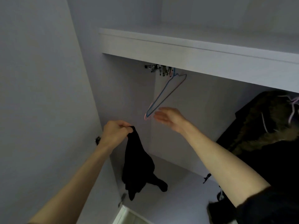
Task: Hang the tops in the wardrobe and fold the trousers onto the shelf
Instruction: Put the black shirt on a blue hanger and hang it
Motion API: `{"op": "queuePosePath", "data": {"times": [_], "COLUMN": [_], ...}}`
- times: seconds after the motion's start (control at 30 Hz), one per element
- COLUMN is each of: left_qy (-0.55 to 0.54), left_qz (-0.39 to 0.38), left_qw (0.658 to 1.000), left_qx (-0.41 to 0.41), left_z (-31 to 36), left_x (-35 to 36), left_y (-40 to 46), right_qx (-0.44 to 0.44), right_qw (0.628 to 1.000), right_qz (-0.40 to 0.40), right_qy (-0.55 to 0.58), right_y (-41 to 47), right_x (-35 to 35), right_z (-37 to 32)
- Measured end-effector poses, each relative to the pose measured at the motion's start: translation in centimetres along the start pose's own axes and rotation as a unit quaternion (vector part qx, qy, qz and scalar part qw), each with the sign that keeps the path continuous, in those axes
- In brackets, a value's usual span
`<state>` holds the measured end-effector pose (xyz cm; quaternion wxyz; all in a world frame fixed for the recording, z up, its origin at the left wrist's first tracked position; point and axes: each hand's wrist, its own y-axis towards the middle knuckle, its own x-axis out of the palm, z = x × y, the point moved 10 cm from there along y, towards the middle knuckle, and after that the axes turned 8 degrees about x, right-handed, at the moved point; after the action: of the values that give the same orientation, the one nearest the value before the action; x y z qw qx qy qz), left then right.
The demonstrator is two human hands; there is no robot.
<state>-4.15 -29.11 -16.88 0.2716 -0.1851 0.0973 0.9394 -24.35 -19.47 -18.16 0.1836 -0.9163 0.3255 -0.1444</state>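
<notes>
Left hand [115, 133] pinches black top [137, 160]; open right hand [168, 118] beside hangers [163, 94] might knock them swinging.

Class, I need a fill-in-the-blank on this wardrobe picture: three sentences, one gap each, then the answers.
1. The left hand grips a garment whose colour is ____.
2. The right hand is open, reaching toward an empty ____ that hangs from the rail.
3. The dark coat hangs on the ____ side of the wardrobe.

Missing words: black; hanger; right
</notes>
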Motion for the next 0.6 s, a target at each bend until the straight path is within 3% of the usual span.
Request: {"op": "queuePosePath", "data": {"times": [0.07,0.2,0.37,0.53,0.6], "left_qy": [0.0,0.013,0.014,0.013,0.01], "left_qz": [0.01,0.011,0.024,-0.01,-0.018], "left_qw": [1.0,1.0,1.0,1.0,1.0], "left_qx": [-0.002,0.013,0.009,0.004,0.003], "left_z": [-0.1,0.2,0.1,-0.3,-0.4], "left_x": [-0.3,-1.2,-1.7,-0.3,0.1], "left_y": [0.2,0.7,0.9,0.8,0.7], "right_qx": [0.012,0.021,-0.016,-0.06,-0.065], "right_qw": [0.997,0.993,0.993,0.988,0.986], "right_qz": [-0.004,0.026,0.09,0.144,0.153], "right_qy": [0.081,0.114,0.072,-0.01,0.021], "right_y": [1.7,3.6,3.9,3.1,2.7], "right_x": [1.0,1.8,0.6,-1.4,-2.3], "right_z": [-1.2,-2.3,-3.1,-4.7,-5.1]}}
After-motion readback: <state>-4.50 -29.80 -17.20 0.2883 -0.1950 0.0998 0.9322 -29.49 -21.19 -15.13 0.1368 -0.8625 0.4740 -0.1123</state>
